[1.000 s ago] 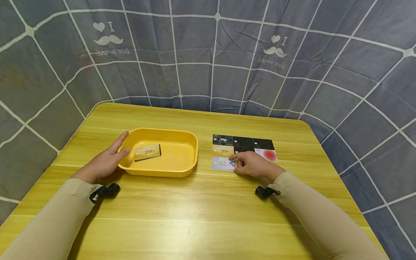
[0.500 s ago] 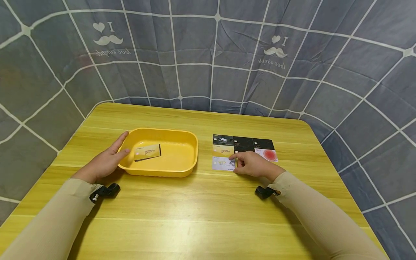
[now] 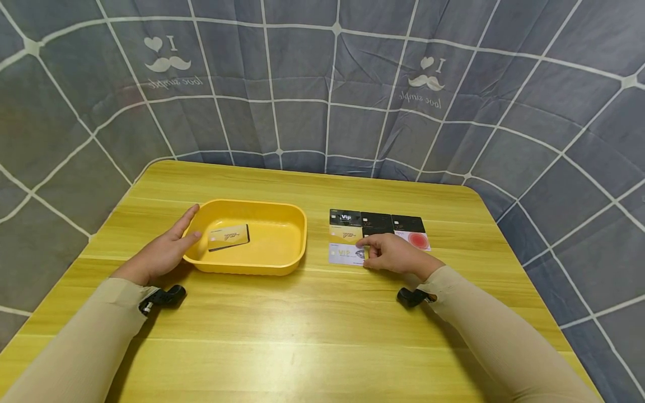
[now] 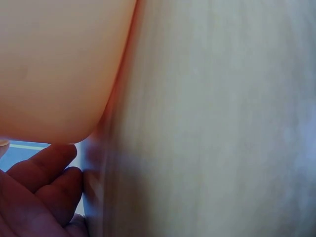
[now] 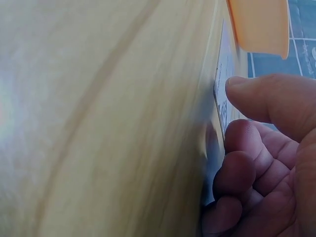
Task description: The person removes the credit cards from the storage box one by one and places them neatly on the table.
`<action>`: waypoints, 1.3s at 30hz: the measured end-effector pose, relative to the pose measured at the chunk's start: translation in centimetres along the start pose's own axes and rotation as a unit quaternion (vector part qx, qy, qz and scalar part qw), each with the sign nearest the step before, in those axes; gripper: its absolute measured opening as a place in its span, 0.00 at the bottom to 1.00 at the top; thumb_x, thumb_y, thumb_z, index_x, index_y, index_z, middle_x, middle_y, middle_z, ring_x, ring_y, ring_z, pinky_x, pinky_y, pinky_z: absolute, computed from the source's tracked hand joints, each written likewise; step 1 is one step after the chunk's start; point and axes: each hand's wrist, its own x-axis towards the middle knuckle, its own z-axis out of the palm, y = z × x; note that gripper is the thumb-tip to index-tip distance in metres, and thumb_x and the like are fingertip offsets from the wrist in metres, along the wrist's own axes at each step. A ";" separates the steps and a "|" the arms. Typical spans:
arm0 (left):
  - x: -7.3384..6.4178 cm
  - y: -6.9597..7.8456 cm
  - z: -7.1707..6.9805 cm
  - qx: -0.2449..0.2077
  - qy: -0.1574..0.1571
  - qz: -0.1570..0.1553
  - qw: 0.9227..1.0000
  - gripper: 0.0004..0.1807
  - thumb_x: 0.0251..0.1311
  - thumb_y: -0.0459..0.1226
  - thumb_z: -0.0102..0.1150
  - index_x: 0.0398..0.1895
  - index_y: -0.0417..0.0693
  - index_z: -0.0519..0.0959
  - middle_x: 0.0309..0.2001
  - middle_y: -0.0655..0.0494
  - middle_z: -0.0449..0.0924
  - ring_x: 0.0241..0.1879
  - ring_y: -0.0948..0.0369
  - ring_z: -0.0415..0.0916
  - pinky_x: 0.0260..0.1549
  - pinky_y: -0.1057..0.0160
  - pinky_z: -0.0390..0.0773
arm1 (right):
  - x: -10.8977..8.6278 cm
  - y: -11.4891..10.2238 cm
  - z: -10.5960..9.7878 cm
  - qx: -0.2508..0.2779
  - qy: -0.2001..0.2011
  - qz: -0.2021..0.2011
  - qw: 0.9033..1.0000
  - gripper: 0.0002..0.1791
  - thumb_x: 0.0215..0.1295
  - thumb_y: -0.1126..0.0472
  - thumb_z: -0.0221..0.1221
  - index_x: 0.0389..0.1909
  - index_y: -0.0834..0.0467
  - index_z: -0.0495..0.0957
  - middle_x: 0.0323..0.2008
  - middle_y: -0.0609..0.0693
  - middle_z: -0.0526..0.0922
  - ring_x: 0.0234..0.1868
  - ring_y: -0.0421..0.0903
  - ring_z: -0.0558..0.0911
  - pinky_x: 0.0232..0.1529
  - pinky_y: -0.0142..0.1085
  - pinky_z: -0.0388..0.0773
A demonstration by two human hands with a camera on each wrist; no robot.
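My left hand is at the left end of a yellow tray, its thumb over the rim. In the left wrist view, fingertips touch the outside of the tray. Inside lies a gold card over a dark one. My right hand rests at the near edge of a block of flat cards. Its index fingertip touches down by the white VIP card, below a gold card. The right wrist view shows thumb and fingers bent with a gap between them. Part of the card block is hidden under this hand.
Black VIP cards form the far row of the block, and a white card with a red disc lies at its right. The wooden table ends at a grey checked cloth hanging behind and on both sides.
Hardly anything differs: my right hand has shifted very slightly to the right. The left hand, tray and cards stay as they were.
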 end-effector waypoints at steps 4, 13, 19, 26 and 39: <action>0.0 0.1 0.0 -0.005 -0.001 0.002 1.000 0.41 0.84 0.56 0.36 0.85 0.68 0.24 0.86 0.43 0.23 0.81 0.26 0.29 0.72 0.19 0.38 | 0.0 0.1 0.0 0.005 -0.001 0.002 1.000 0.24 0.66 0.60 0.70 0.62 0.59 0.81 0.24 0.43 0.75 0.24 0.39 0.71 0.26 0.29 0.63; 0.0 0.1 0.0 -0.005 -0.002 0.001 1.000 0.41 0.84 0.56 0.36 0.85 0.68 0.24 0.86 0.41 0.23 0.81 0.26 0.30 0.71 0.19 0.39 | -0.1 -0.5 0.0 0.000 -0.010 0.003 1.000 0.21 0.66 0.60 0.70 0.59 0.58 0.83 0.22 0.42 0.76 0.23 0.40 0.71 0.25 0.30 0.62; -0.1 0.1 -0.1 -0.008 -0.003 -0.005 1.000 0.42 0.84 0.57 0.36 0.85 0.70 0.24 0.86 0.40 0.24 0.81 0.25 0.30 0.71 0.18 0.39 | -0.1 -0.5 0.0 0.003 -0.009 0.006 1.000 0.21 0.66 0.60 0.70 0.60 0.57 0.83 0.23 0.42 0.76 0.23 0.41 0.71 0.25 0.30 0.62; -0.1 0.1 0.0 -0.007 -0.002 -0.003 1.000 0.42 0.84 0.57 0.36 0.85 0.70 0.24 0.86 0.40 0.24 0.81 0.26 0.30 0.71 0.18 0.39 | -0.1 -0.3 -0.2 0.008 -0.003 -0.005 1.000 0.22 0.67 0.60 0.70 0.60 0.58 0.83 0.23 0.43 0.76 0.23 0.40 0.71 0.25 0.30 0.63; -0.1 0.2 -0.1 -0.003 -0.002 0.002 1.000 0.42 0.84 0.57 0.36 0.85 0.68 0.24 0.86 0.41 0.23 0.81 0.25 0.30 0.71 0.19 0.38 | 1.1 -3.7 -4.0 -0.032 0.052 -0.013 0.998 0.27 0.75 0.56 0.64 0.71 0.60 0.77 0.19 0.45 0.71 0.18 0.42 0.65 0.29 0.37 0.69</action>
